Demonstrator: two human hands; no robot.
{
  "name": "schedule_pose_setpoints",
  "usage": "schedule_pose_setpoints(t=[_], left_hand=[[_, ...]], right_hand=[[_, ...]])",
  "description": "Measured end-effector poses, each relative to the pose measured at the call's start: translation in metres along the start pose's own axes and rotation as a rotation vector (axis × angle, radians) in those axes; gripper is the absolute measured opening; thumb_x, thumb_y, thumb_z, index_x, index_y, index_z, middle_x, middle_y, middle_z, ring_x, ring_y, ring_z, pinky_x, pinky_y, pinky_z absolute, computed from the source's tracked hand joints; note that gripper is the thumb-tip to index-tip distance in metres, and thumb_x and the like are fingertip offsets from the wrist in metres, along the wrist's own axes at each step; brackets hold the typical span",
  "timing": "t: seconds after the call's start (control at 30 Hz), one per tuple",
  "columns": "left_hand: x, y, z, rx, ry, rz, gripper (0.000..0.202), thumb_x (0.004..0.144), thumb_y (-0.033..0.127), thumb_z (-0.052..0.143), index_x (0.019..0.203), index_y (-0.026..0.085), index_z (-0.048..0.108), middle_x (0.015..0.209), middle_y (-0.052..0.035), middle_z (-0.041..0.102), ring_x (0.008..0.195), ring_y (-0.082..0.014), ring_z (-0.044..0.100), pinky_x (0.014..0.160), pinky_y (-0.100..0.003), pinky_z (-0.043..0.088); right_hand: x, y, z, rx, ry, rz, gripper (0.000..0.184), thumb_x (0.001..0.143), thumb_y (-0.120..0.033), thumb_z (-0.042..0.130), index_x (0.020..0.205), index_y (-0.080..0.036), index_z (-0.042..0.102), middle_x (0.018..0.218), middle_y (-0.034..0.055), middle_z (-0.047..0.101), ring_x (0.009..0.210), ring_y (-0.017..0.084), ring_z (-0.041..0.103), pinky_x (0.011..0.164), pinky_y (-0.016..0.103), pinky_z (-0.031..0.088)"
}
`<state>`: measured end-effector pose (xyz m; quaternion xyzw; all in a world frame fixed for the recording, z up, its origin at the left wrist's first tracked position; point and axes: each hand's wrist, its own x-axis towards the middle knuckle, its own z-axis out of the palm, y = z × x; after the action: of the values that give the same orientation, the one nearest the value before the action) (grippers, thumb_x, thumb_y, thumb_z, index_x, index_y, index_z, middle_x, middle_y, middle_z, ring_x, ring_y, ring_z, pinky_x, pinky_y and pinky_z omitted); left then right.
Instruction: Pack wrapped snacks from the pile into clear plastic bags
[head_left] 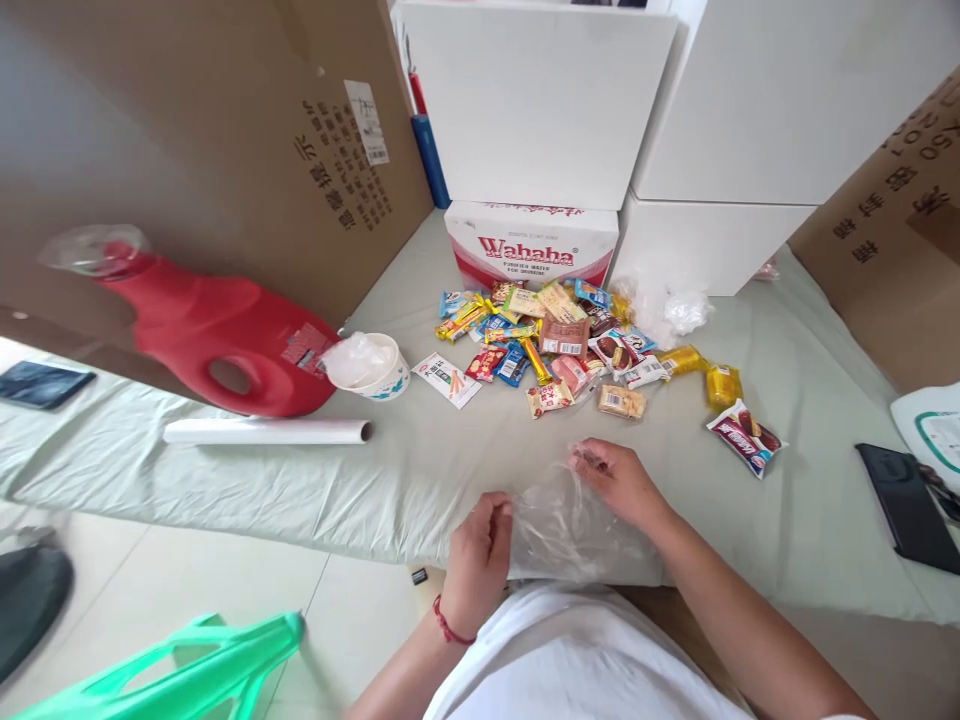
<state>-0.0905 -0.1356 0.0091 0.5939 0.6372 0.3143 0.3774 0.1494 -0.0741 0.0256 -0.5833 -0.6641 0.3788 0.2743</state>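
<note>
Clear plastic bag [559, 525], long axis running near-left to far-right, stretches between left hand [480, 560] and right hand [619, 480], each apparently pinched on an edge.

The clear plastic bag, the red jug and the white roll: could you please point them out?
clear plastic bag [559, 525]: head view, crumpled middle of the film.
red jug [187, 320]: head view, body above the handle hole.
white roll [262, 431]: head view, mid-tube.

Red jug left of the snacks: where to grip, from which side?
Grip the red jug by its handle bar, coming from above: it lies flat on its side, so the handle cutout faces up; the body looks too broad.
</note>
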Motion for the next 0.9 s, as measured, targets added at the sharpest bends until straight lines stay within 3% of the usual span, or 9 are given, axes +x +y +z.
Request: schedule_pose_setpoints(t=[0.07, 0.17, 0.23, 0.33, 0.43, 0.53, 0.63, 0.73, 0.9], left_hand=[[-0.012, 0.001, -0.016, 0.071, -0.048, -0.001, 0.027, 0.090, 0.040, 0.055, 0.110, 0.024, 0.064, 0.099, -0.0072, 0.067, 0.070, -0.0207, 0.060, 0.068, -0.036, 0.050], [-0.020, 0.008, -0.033, 0.101, 0.040, 0.014, 0.040, 0.090, 0.038, 0.055, 0.128, 0.025, 0.058, 0.130, -0.0126, 0.060, 0.108, -0.0285, 0.063, 0.090, -0.044, 0.052], [-0.016, 0.015, -0.032, 0.094, 0.083, 0.050, 0.051, 0.093, 0.044, 0.056, 0.139, 0.024, 0.050, 0.141, -0.0146, 0.054, 0.129, -0.0320, 0.054, 0.104, -0.050, 0.047], [0.000, 0.028, -0.011, 0.094, 0.065, 0.112, 0.083, 0.084, 0.059, 0.069, 0.150, 0.019, 0.037, 0.149, -0.0205, 0.049, 0.140, -0.0380, 0.044, 0.114, -0.058, 0.037], [0.018, 0.034, 0.014, -0.002, 0.028, 0.061, 0.091, 0.080, 0.061, 0.073, 0.150, 0.016, 0.036, 0.145, -0.0233, 0.051, 0.136, -0.0384, 0.049, 0.110, -0.057, 0.042], [0.032, 0.033, 0.024, -0.157, -0.032, -0.121, 0.076, 0.083, 0.056, 0.070, 0.142, 0.016, 0.044, 0.132, -0.0202, 0.060, 0.116, -0.0303, 0.063, 0.095, -0.045, 0.053], [0.042, 0.030, 0.023, -0.228, -0.124, -0.175, 0.044, 0.081, 0.053, 0.067, 0.106, 0.017, 0.063, 0.102, -0.0101, 0.069, 0.095, -0.0235, 0.066, 0.084, -0.036, 0.053], [0.050, 0.028, 0.020, -0.342, -0.167, -0.211, 0.038, 0.080, 0.056, 0.061, 0.070, 0.020, 0.055, 0.069, -0.0010, 0.060, 0.073, -0.0176, 0.060, 0.068, -0.029, 0.048], [0.057, 0.025, 0.012, -0.714, -0.043, -0.454, 0.037, 0.071, 0.053, 0.069, 0.079, 0.021, 0.050, 0.074, 0.0031, 0.059, 0.069, -0.0134, 0.062, 0.062, -0.025, 0.049]], right_hand=[[0.007, -0.006, 0.008, 0.039, 0.017, -0.037, 0.028, 0.099, -0.039, 0.052, 0.093, -0.021, 0.072, 0.087, 0.0036, 0.072, 0.076, 0.019, 0.066, 0.070, 0.029, 0.051], [0.008, -0.017, 0.017, -0.064, 0.047, -0.118, 0.025, 0.099, -0.034, 0.052, 0.096, -0.022, 0.073, 0.088, 0.0038, 0.072, 0.076, 0.018, 0.065, 0.073, 0.029, 0.049], [0.006, -0.025, 0.024, -0.183, 0.074, -0.164, 0.024, 0.100, -0.031, 0.050, 0.097, -0.023, 0.073, 0.087, 0.0040, 0.071, 0.076, 0.018, 0.064, 0.072, 0.028, 0.047], [0.002, -0.036, 0.034, -0.331, 0.093, -0.186, 0.022, 0.100, -0.025, 0.049, 0.092, -0.023, 0.070, 0.085, 0.0032, 0.068, 0.074, 0.017, 0.063, 0.066, 0.026, 0.041], [-0.001, -0.041, 0.042, -0.427, 0.096, -0.169, 0.022, 0.099, -0.021, 0.049, 0.087, -0.022, 0.068, 0.080, 0.0022, 0.066, 0.070, 0.016, 0.061, 0.061, 0.026, 0.037], [-0.002, -0.039, 0.047, -0.509, 0.148, -0.147, 0.016, 0.097, -0.020, 0.053, 0.089, -0.023, 0.068, 0.084, 0.0035, 0.068, 0.076, 0.018, 0.063, 0.061, 0.027, 0.036], [-0.003, -0.033, 0.050, -0.528, 0.172, -0.123, 0.014, 0.094, -0.019, 0.056, 0.092, -0.024, 0.068, 0.088, 0.0044, 0.069, 0.083, 0.020, 0.065, 0.063, 0.028, 0.037], [-0.001, -0.025, 0.051, -0.387, 0.172, -0.101, 0.015, 0.096, -0.023, 0.055, 0.094, -0.024, 0.070, 0.090, 0.0040, 0.070, 0.081, 0.019, 0.065, 0.067, 0.027, 0.042], [-0.001, -0.006, 0.039, 0.028, 0.228, -0.042, 0.025, 0.096, -0.038, 0.056, 0.084, -0.021, 0.069, 0.080, 0.0025, 0.068, 0.070, 0.017, 0.062, 0.068, 0.026, 0.046]])
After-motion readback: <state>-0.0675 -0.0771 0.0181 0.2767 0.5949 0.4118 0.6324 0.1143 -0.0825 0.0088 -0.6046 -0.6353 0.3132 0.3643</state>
